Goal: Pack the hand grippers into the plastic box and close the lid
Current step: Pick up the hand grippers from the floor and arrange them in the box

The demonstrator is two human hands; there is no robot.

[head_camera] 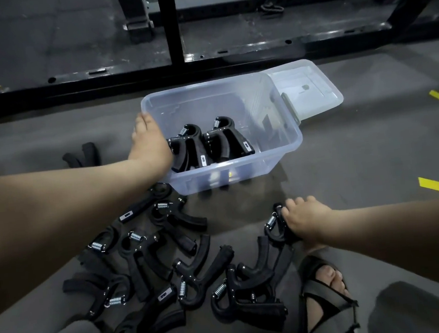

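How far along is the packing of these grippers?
Just started. Two hand grippers stand in the plastic box, where the left hand reaches in. The right hand grips another gripper on the floor. Many loose grippers lie there, and the lid is off.

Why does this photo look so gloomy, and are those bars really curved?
Head view: dim, flat light makes the black hand grippers blend into the dark floor; the wide-angle lens seems to bow the frame rail at the top; pale glare sits on the plastic box wall and lid.
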